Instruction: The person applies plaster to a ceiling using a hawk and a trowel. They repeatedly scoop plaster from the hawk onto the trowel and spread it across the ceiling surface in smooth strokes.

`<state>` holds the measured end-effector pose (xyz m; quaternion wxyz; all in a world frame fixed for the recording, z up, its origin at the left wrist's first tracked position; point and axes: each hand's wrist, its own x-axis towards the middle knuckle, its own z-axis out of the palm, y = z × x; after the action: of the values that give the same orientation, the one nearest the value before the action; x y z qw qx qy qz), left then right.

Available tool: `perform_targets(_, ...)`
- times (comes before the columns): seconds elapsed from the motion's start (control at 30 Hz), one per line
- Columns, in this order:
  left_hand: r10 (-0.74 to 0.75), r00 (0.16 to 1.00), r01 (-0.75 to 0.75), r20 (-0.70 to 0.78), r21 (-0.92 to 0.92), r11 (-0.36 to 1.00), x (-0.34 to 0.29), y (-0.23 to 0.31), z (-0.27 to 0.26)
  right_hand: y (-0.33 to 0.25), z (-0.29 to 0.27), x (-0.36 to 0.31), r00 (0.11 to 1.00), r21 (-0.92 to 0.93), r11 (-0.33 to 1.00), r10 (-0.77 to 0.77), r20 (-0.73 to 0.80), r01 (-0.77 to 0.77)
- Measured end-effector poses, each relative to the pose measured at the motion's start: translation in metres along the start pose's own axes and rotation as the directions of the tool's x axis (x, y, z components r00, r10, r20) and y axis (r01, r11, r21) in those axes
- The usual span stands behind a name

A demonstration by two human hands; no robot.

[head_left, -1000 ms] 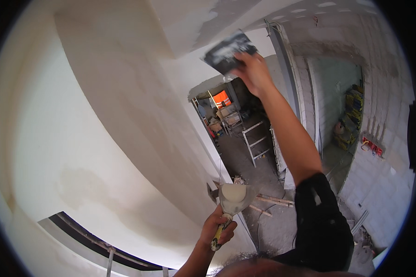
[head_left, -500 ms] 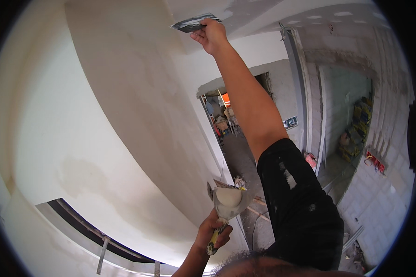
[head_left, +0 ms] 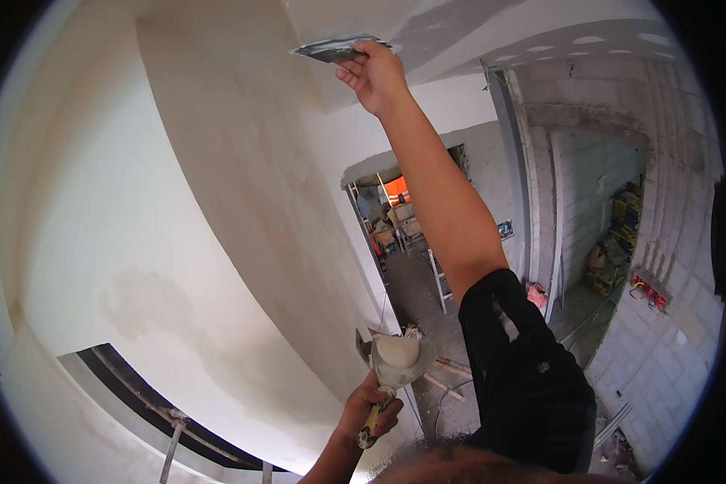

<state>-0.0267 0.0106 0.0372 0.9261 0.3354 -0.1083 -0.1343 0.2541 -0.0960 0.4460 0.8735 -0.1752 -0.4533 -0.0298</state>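
Overhead, my right hand [head_left: 379, 77] grips a wide filling knife [head_left: 343, 48], its dark blade smeared with white. The blade lies against the ceiling surface [head_left: 452, 36] near where it meets the wall, and my fingers wrap its back. Low in the middle, my left hand [head_left: 367, 411] is closed round the yellowish handle of a putty knife [head_left: 373, 423]. On that knife's broad, coated blade sits a rounded lump of off-white putty [head_left: 398, 351]. A pointed metal blade corner shows beside the lump; whether it belongs to a second tool I cannot tell.
A curved plastered surface [head_left: 234, 161] fills the left, with a dark slot [head_left: 137, 387] below. Beyond my right arm, a doorway holds clutter and a white ladder [head_left: 440, 281]. Stacked yellow-black bags [head_left: 621, 234] stand at right, near red electrical boxes [head_left: 649, 292] in a block wall.
The view has tilted slightly, so the room sits lower in the picture. My right hand stays overhead with its knife, shifted only a little; my left hand still holds the loaded putty knife.
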Motion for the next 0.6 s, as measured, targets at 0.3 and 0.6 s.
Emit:
perform_targets(0.3,-0.003,1.0,0.003,0.015,-0.009,1.0,-0.004,-0.007,0.01,-0.042,0.032,-0.045,0.995,0.074,0.995,-0.079,0.067,0.074)
perform_targets(0.6,-0.047,0.998,0.046,0.038,0.02,0.999,-0.009,-0.011,0.017,-0.084,0.072,-0.09,0.972,0.142,0.978,-0.177,0.157,0.155)
